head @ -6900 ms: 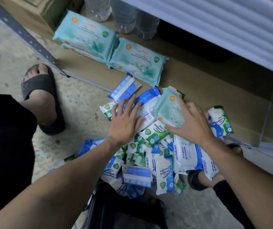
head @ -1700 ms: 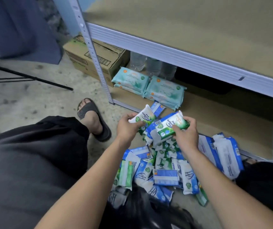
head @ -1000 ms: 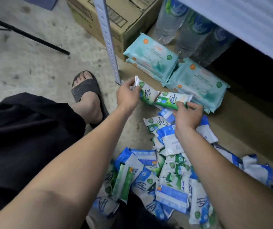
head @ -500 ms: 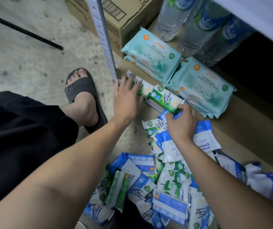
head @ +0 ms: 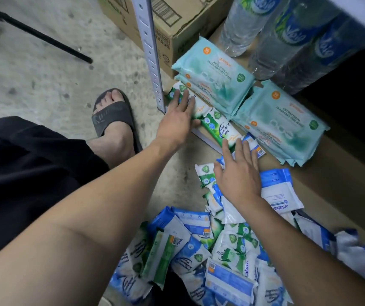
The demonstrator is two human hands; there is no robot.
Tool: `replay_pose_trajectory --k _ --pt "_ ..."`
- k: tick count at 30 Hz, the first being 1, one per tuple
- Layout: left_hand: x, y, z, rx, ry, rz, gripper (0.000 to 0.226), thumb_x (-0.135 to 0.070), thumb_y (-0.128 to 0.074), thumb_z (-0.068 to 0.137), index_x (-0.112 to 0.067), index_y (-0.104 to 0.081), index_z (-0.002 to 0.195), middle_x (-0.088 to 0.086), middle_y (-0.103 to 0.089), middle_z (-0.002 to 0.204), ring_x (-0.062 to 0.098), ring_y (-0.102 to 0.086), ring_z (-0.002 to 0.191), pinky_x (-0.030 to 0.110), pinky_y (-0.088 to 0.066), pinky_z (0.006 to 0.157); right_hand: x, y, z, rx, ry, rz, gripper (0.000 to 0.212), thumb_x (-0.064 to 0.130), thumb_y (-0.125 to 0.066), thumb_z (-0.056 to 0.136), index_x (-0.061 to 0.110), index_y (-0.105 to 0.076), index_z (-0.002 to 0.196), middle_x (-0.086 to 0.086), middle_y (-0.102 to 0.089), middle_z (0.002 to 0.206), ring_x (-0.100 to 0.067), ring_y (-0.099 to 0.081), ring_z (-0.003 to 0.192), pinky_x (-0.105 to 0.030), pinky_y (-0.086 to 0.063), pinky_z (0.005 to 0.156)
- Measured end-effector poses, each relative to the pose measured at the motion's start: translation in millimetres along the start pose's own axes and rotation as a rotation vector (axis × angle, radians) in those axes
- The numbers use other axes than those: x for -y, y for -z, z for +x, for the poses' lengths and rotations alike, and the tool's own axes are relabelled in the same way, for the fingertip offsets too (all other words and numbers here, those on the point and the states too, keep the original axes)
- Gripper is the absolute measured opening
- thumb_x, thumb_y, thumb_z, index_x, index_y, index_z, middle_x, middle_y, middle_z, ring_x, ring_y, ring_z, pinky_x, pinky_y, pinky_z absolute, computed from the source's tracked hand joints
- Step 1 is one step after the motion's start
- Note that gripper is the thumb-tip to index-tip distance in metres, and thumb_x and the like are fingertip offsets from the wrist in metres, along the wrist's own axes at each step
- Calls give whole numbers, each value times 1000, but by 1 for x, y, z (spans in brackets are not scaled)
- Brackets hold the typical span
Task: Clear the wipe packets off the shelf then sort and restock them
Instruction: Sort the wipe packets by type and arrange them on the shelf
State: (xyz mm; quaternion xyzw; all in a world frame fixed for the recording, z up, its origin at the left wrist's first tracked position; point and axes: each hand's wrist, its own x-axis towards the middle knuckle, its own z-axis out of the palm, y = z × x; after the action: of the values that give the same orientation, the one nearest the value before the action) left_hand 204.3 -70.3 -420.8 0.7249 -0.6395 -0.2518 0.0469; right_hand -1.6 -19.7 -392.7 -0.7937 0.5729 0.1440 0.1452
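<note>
L hand [head: 180,121] flat on green pkt [head: 173,92] at shelf [head: 343,184] front edge by post [head: 149,51]; R hand [head: 236,173] open, fingers straight, over pkt pile [head: 199,250]; concrete floor [head: 44,74].

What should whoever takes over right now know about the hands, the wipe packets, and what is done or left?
Left hand: open, fingers flat on a green pine wipe packet at the front left corner of the shelf board.
Right hand: open, holding nothing, fingertips by a second green packet.
Done: both green packets lie end to end on the shelf board, in front of the large teal wipe packs.
Left: the mixed pile of blue and green packets on the floor and shelf edge, to sort and restock.
</note>
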Motion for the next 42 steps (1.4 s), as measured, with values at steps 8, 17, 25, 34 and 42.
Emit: replay_pose_trajectory --k 8,17,25,34,42 --pt "10 7 0 11 -1 -46 71 -40 -29 104 1 -7 158 22 6 165 35 11 153 39 5 125 11 4 18 71 -4 -47 69 48 -34 103 21 -9 161 -16 -1 167 -31 6 154 -54 2 124" --pt "-3 -4 4 -60 125 -44 75 -50 -27 106 1 -8 157 18 3 167 31 7 154 43 -1 126 -10 1 22 85 83 26 70 45 -37 103 28 -3 161 -7 7 168 -27 13 154 -53 0 124" --pt "-12 -12 0 -115 148 -7 84 -58 -39 100 -3 -11 159 16 -1 167 32 6 154 47 0 125 -43 -8 -5 60 86 98 66 50 -48 100 26 -27 157 -6 2 169 -32 5 154 -53 -10 124" --pt "-27 -47 -62 -431 44 -291 44 -30 -59 94 -15 -58 135 3 -52 145 29 -42 135 44 -34 114 -24 -13 -10 -180 -242 404 55 48 -61 94 26 -51 143 -11 -21 163 -39 -27 140 -50 -35 110" --pt "-47 -103 -97 -1 99 -331 42 -36 -67 92 -20 -64 131 -1 -62 131 26 -51 120 41 -44 99 -15 -9 -1 -86 -246 304 40 40 -78 83 25 -60 115 -5 -14 162 -39 -28 132 -45 -47 90"
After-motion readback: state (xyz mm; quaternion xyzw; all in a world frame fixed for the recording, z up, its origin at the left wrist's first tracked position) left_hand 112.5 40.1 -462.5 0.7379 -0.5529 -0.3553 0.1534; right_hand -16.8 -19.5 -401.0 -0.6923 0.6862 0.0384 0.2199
